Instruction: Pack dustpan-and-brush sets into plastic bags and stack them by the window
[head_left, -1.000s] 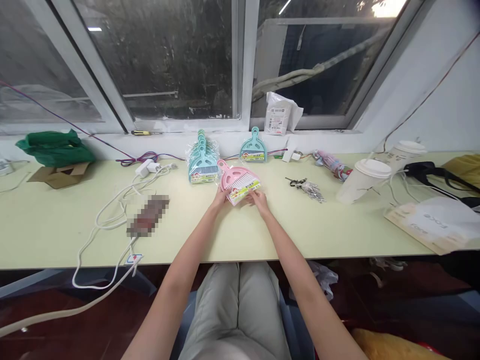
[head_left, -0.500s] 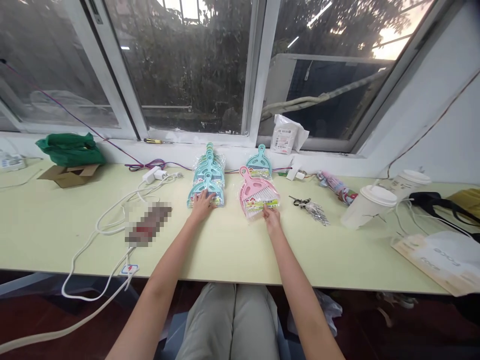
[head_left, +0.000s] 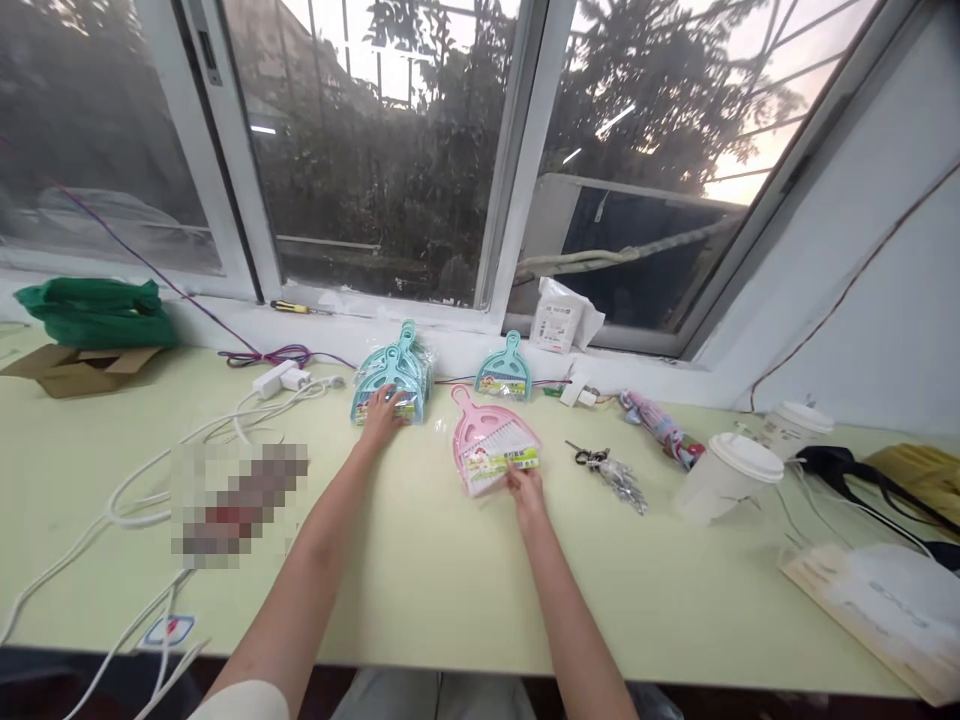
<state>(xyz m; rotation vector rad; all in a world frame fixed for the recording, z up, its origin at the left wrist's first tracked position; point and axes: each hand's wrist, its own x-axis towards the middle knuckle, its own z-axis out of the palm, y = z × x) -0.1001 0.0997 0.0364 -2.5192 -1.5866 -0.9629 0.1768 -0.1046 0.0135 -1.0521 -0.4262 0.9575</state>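
My left hand (head_left: 382, 412) lies over the lower edge of a teal dustpan-and-brush set (head_left: 391, 368) in clear wrapping, fingers spread on its front. More teal sets (head_left: 409, 340) are stacked close behind it, partly hidden. With my right hand (head_left: 525, 485) I pinch the lower right corner of a pink dustpan-and-brush set (head_left: 487, 435), also wrapped, with a white-bristled brush and a printed label. Its handle points away towards the window. Another teal dustpan set (head_left: 506, 370) leans against the wall behind the pink one.
White cables (head_left: 154, 500) and a blurred-out object (head_left: 244, 500) are on the left, near a small cardboard box (head_left: 86, 370) and green bag (head_left: 97, 310). To the right are keys (head_left: 611, 475), a folded umbrella (head_left: 660, 428), paper cups (head_left: 731, 475) and a paper packet (head_left: 877, 610).
The view has tilted up and shifted. The front teal set now overlaps the stack behind it more closely, my left hand still on it. My right hand keeps its pinch on the pink set.
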